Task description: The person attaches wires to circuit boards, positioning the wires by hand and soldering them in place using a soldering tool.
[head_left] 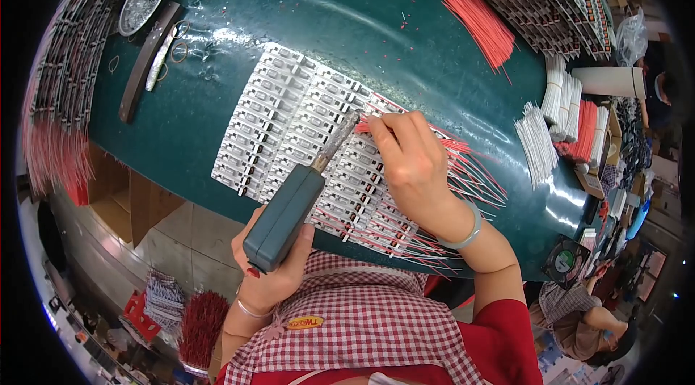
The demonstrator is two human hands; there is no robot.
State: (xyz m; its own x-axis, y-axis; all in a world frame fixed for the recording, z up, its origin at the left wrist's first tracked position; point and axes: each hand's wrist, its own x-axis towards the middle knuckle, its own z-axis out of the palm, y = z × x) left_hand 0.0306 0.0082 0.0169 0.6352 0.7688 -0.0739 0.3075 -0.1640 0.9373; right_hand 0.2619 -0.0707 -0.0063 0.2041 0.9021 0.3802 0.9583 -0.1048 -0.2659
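My left hand is wrapped round the grip of a dark green soldering gun. The gun's metal tip slants up to the right, ending close to my right fingertips. My right hand pinches short red wires over the panel. Beneath both hands lies a tilted panel of white circuit boards, set in repeated rows with small parts on them. Red and white wires fan out from the panel's right side. Whether the tip touches a wire I cannot make out.
The panel rests on a green tabletop. A bundle of red wires lies at the far right, white wires nearer. A metal dish and a dark bar are at left. Stacked panels line the left edge; a small fan stands right.
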